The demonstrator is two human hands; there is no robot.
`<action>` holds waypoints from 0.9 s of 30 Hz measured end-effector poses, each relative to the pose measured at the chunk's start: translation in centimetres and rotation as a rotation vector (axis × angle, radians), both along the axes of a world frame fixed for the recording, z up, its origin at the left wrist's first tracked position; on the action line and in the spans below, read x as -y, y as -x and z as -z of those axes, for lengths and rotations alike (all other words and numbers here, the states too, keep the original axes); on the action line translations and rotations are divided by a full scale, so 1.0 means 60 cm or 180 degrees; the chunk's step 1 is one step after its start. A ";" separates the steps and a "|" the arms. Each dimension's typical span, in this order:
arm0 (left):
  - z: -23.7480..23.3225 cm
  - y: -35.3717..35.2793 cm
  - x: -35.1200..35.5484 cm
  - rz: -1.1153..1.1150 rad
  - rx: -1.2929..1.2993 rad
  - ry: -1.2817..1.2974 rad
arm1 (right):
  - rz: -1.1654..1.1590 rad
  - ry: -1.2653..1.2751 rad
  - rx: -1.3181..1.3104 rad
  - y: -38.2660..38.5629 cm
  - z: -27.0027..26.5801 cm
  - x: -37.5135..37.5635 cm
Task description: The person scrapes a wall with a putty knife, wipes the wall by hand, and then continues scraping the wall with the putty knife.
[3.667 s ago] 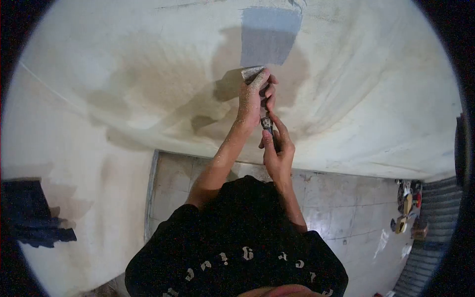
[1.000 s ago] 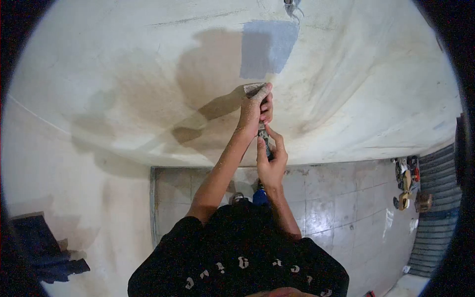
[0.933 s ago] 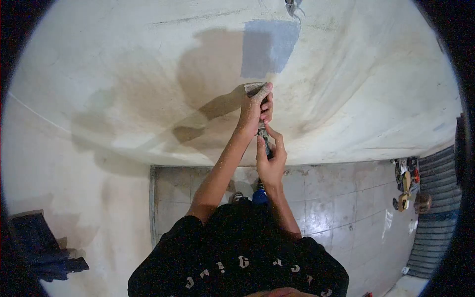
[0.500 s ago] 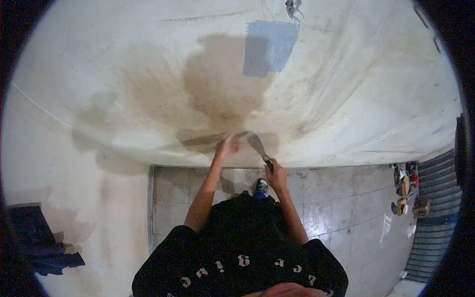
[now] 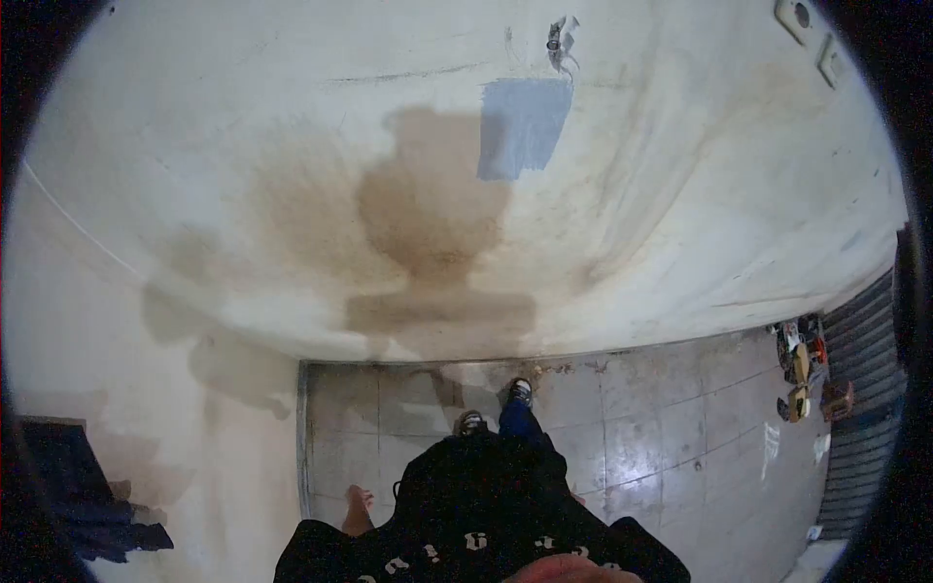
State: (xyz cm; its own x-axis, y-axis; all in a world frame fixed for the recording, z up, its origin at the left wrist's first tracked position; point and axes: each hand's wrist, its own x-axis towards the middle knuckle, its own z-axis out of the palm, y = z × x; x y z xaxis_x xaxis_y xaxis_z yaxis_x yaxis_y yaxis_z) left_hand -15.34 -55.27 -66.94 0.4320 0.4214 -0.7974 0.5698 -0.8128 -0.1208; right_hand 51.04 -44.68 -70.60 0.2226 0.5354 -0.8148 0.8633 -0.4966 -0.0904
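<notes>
My left hand (image 5: 359, 498) hangs low beside my black shirt (image 5: 476, 496), over the tiled floor. Its fingers are apart and nothing shows in them. Of my right side only a small bit of skin shows at the shirt's right edge; the hand itself and anything in it are hidden. Ahead stands a stained white wall (image 5: 680, 223) with a blue-grey painted patch (image 5: 525, 128). Above the patch is a small hole with a fitting (image 5: 555, 44). My shadow falls on the wall.
My shoes (image 5: 522, 391) stand on the grey tiles (image 5: 641, 418) near the wall's foot. Several items (image 5: 799, 369) lie at the right by a ribbed shutter (image 5: 860, 408). Dark cloth (image 5: 78, 486) is at the lower left. Wall sockets (image 5: 795, 19) show at upper right.
Both hands have dropped from in front of the wall to my sides. The dark-handled tool that was in my right hand is out of sight. The view has shifted and both shoes now show.
</notes>
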 end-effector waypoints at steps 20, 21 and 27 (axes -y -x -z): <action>0.087 -0.212 -0.300 -0.5056 0.3046 -0.0501 | 0.0258 -0.1138 -0.1886 0.341 -0.172 -0.365; 0.082 -0.210 -0.262 -0.4735 0.2549 -0.0584 | -0.0026 -0.1358 -0.1755 0.308 -0.143 -0.357; 0.074 -0.217 -0.056 -0.3804 0.0739 -0.0792 | 0.1650 -0.1385 -0.1846 0.161 -0.163 -0.301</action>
State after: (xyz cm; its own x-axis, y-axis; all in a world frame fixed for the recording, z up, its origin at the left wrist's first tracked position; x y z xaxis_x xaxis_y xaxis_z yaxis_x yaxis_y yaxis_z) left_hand -2.34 -51.89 -71.37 -0.2063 0.7764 -0.5955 0.9654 0.2606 0.0054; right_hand 41.37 -26.64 -60.82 0.1386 0.7703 -0.6225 0.2994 -0.6317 -0.7150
